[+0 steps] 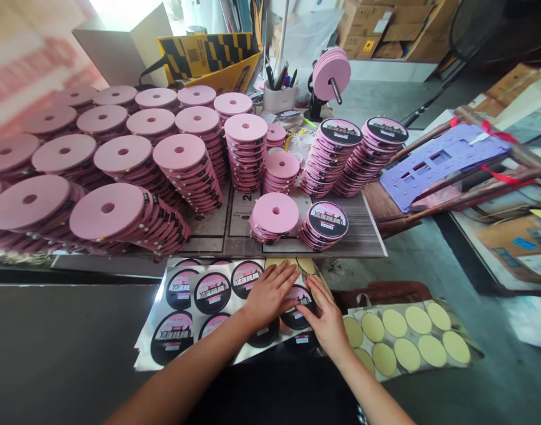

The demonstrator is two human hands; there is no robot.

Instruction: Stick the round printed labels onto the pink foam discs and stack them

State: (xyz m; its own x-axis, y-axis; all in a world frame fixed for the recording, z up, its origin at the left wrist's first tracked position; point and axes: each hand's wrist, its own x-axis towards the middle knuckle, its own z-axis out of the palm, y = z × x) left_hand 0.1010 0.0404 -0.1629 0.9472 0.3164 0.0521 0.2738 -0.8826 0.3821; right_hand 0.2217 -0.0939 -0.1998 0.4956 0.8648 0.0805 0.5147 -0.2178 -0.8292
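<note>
The fingers of the left hand (270,295) lie nearly straight and close together, palm down and clenched on nothing, pressed flat over a silver sticker sheet (232,305) with the thumb reaching out sideways onto a round black-and-pink label (295,319). The right hand (328,324) comes at the same label from its other side, thumb and forefinger parted in a wide V with the label showing between them; the thumb tip rests on the print, the other fingers lean forward in a loose bend, and whether any of them grasp the label's edge I cannot tell. So the label lies right under and between the two thumbs, while more labels like it spread over the sheet to the left of the left fingers, and just beyond both sets of fingertips are pale yellow circles (306,264) where the sheet carries no print. To the right of the right fingers, near the wrist, a backing strip (407,353) bears two rows of such yellow circles. Straight ahead of the fingertips, on the table (363,245), a short stack of plain pink discs (276,212) stands beside a short label-topped stack (328,219), the two close together; ahead and to the left of the left fingers rise many taller pink stacks (180,152), and farther ahead of the right fingers stand two tall label-topped stacks (340,132), leaning slightly
</note>
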